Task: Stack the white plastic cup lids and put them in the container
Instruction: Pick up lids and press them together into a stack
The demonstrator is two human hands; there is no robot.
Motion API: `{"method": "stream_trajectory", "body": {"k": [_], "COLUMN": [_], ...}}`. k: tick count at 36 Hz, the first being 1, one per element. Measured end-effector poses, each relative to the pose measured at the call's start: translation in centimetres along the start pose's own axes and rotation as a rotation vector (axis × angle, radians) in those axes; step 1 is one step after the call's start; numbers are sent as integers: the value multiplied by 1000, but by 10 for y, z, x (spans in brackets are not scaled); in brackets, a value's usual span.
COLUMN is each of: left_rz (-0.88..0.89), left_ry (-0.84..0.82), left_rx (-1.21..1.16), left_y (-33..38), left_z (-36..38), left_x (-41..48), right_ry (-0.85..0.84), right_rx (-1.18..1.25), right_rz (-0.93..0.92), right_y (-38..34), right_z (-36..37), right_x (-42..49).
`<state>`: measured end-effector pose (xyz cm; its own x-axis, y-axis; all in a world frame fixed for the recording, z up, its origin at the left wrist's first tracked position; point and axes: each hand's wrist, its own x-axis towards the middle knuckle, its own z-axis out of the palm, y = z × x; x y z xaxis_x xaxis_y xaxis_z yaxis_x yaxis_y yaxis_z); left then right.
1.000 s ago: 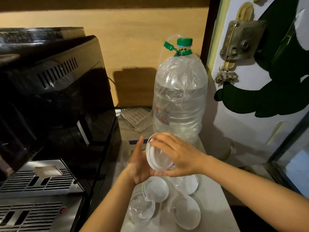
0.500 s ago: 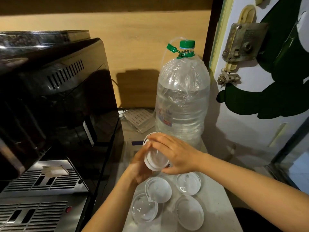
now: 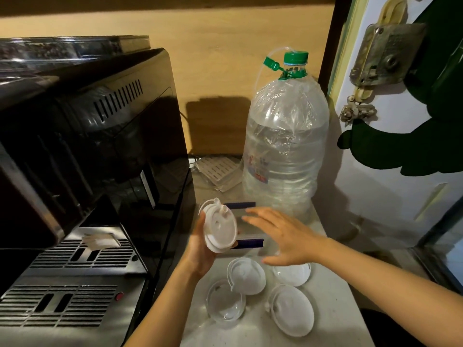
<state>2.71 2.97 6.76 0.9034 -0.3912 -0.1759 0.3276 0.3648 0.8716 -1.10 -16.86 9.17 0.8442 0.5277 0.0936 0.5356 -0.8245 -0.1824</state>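
My left hand [image 3: 199, 254] holds a small stack of white cup lids [image 3: 220, 227], tilted on edge above the counter. My right hand [image 3: 283, 234] hovers open just right of the stack, fingers spread, touching nothing. Below it lie loose lids on the pale counter: one white lid [image 3: 246, 275] in the middle, another [image 3: 293, 272] partly under my right hand, a third [image 3: 292, 310] nearer me. A clear domed lid [image 3: 225, 300] lies at the front left. A clear container with blue edges [image 3: 250, 222] sits behind my hands, partly hidden.
A black coffee machine [image 3: 87, 146] with a metal drip tray [image 3: 82, 256] fills the left side. A large water bottle [image 3: 285, 151] with a green cap stands at the back. A wall with a door latch [image 3: 385, 53] closes the right side. The counter [image 3: 333, 319] is narrow.
My right hand let go of the lid stack and moved right, opening flat. The stack stays in my left hand, now tilted with its top facing me.
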Motion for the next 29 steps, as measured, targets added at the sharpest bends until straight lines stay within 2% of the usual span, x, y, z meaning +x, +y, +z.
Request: {"method": "stream_trajectory", "body": {"k": [6,11,23,29], "left_rz": [-11,-28,-49,-51], "left_ry": [48,35,77,101], "left_rx": [-23,-55,-77,-89], "left_y": [-5,-6,-9,-9], "left_z": [-9,-11,-12,-12], "left_x": [-4,-8,-15,-15], "right_ry": [-277,-448,-585,-652], "right_rx": [-90,-151,-64,-31], "right_rz": [-43,47,277,304], "right_y": [-8,-11,-10,-11], "right_z": [37,68,99,102], "right_x": [0,13,40,42]}}
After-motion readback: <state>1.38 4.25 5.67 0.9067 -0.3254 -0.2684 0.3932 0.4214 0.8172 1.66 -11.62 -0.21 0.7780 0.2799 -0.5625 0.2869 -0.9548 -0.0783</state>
